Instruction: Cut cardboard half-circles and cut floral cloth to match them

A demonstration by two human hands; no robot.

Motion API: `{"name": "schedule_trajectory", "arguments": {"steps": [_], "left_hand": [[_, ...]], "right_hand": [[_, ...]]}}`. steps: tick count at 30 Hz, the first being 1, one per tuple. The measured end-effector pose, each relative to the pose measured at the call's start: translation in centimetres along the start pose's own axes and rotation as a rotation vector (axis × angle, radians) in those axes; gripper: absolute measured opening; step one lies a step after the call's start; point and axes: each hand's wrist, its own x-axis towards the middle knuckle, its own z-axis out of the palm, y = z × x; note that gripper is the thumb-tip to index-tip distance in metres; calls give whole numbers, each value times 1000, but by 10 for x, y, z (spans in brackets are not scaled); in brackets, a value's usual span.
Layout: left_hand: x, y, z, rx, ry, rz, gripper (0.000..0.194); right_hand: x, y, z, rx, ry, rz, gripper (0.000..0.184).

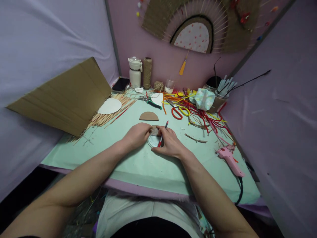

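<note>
Protractor (153, 141) sat smack between left hand (139, 135), grip impossible to tell tbh, and right hand (171, 142), clamped on a slanted pen (160, 142).

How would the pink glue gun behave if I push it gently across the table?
The pink glue gun would probably slide or pivot rather than roll, since it lies on its side. Its black cord, leading to the edge of the table, might drag on it.

Protractor (152, 141) on table (148, 172), cardboard piece (149, 116) behind it, glue gun (231, 161) right, sticks (111, 118) left
</note>
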Motion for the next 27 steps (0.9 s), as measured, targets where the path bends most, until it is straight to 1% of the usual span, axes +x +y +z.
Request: {"name": "schedule_trajectory", "arguments": {"steps": [3, 5, 7, 10, 11, 12, 15, 16, 17, 19, 20, 24, 27], "left_hand": [[-10, 19, 20, 50, 4, 105, 37], [-16, 25, 29, 103, 10, 127, 41], [-18, 28, 31, 163, -24, 113, 42], [-16, 35, 24, 260, -117, 85, 37], [-15, 40, 22, 292, -138, 74, 35], [-14, 45, 20, 322, -150, 58, 34], [-10, 65, 19, 381, -145, -19, 35], [-9, 70, 21, 388, -133, -56, 36], [-9, 75, 24, 393, -122, -95, 36], [-9, 81, 33, 385, -90, -156, 38], [-9, 82, 37, 373, -69, -166, 39], [-14, 80, 54, 342, 44, -147, 50], [-17, 80, 59, 406, 74, -165, 51]], "right_hand": [[0, -1, 0, -12, -11, -5, 84], [-1, -1, 0, -11, -16, 0, 86], [-1, 0, -1, 2, -24, 3, 89], [-2, 6, -5, 54, -10, 7, 96], [-3, 8, -7, 77, 3, 7, 93], [-4, 11, -8, 104, 17, 7, 86], [-5, 18, -12, 190, 21, 25, 50], [-5, 19, -13, 219, 11, 37, 41], [-5, 20, -14, 244, -1, 50, 37], [-6, 20, -15, 277, -17, 65, 36], [-6, 20, -16, 287, -19, 65, 36], [-6, 19, -15, 305, -9, 51, 34], [-6, 19, -14, 308, -11, 71, 34]]}}
